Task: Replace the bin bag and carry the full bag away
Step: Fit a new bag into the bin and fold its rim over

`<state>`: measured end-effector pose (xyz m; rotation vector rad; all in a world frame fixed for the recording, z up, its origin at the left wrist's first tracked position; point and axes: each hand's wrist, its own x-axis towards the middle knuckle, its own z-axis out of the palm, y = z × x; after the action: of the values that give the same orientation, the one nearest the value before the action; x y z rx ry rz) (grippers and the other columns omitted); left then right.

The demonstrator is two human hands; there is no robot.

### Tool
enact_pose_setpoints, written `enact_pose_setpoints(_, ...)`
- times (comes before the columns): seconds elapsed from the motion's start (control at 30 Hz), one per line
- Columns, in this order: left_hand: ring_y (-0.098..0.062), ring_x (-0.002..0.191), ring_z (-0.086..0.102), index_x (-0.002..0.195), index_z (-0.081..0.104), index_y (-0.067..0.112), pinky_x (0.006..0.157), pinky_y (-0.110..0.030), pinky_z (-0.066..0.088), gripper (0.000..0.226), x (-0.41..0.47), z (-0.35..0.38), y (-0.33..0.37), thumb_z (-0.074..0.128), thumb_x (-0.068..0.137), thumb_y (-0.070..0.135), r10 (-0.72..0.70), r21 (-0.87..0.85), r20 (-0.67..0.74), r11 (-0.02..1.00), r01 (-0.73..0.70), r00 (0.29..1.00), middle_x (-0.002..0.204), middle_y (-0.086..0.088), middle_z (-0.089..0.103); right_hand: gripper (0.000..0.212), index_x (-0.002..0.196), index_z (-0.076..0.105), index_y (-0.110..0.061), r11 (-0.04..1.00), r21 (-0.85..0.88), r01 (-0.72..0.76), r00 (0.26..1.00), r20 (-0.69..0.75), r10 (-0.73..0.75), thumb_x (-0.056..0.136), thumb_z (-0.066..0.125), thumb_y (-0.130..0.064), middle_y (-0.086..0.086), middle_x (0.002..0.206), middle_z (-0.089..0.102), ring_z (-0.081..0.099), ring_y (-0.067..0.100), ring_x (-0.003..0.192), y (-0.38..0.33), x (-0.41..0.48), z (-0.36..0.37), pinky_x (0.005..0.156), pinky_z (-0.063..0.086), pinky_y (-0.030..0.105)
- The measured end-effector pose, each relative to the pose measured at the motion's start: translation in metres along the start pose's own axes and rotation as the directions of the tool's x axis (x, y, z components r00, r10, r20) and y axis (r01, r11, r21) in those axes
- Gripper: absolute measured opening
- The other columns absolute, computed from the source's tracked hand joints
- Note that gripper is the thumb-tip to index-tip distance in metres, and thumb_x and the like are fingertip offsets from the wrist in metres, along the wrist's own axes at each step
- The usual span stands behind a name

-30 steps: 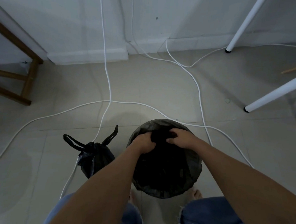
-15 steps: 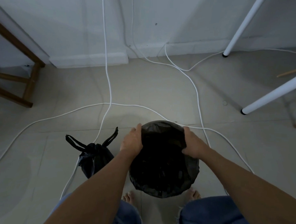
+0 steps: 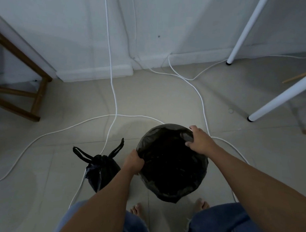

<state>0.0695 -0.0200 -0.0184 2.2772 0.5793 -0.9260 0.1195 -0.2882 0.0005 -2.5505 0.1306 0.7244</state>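
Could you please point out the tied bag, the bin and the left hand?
tied bag (image 3: 101, 173), head view, on its bulging body.
bin (image 3: 158, 131), head view, on the lined far rim.
left hand (image 3: 133, 161), head view, on its back.

Home room, tiled floor (image 3: 166, 99), skirting board (image 3: 94, 73), wooden stool (image 3: 35, 94), trailing cables (image 3: 115, 90)

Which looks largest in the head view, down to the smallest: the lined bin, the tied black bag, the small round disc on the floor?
1. Lined bin, the largest.
2. Tied black bag, clearly smaller, though an arm hides part of it.
3. Small round disc, tiny; it also lies farther from the camera.
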Motion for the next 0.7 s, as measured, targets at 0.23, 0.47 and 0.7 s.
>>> enact_pose_setpoints(0.23,-0.031,0.096,0.064,0.118,0.044,0.009,0.072,-0.04,0.059,0.037,-0.057,0.006,0.005,0.057,0.087,0.025,-0.052,-0.072,0.013,0.996,0.053,0.999,0.11,-0.015,0.061,0.075,0.142,0.028,-0.01,0.998,0.006,-0.07,0.998,0.009,0.07,0.081,0.069,-0.028,0.019,0.135,0.045,0.05,0.035,0.122,0.016,-0.038,-0.005,0.095,0.044,0.038)
enact_pose_setpoints(0.47,-0.037,0.112,0.057,0.118,0.041,0.002,0.087,-0.037,0.045,0.035,-0.066,-0.002,0.014,0.054,0.088,0.015,0.112,0.19,-0.136,0.978,-0.085,0.984,0.118,-0.021,0.058,0.072,0.14,0.03,-0.006,0.993,0.0,-0.117,0.992,0.047,0.116,0.079,0.064,-0.02,0.021,0.132,0.05,0.054,0.035,0.12,0.023,-0.05,0.004,0.092,0.048,0.038)
enact_pose_setpoints(0.7,-0.029,0.111,0.058,0.125,0.042,0.006,0.081,-0.029,0.048,0.04,-0.052,0.005,0.001,0.056,0.089,0.016,0.056,0.166,-0.045,0.985,-0.048,0.997,0.122,-0.013,0.056,0.054,0.133,0.041,-0.013,0.991,-0.071,-0.113,0.993,0.011,0.114,0.083,0.053,-0.028,0.016,0.13,0.053,0.055,0.034,0.117,0.034,-0.049,0.018,0.093,0.048,0.041)
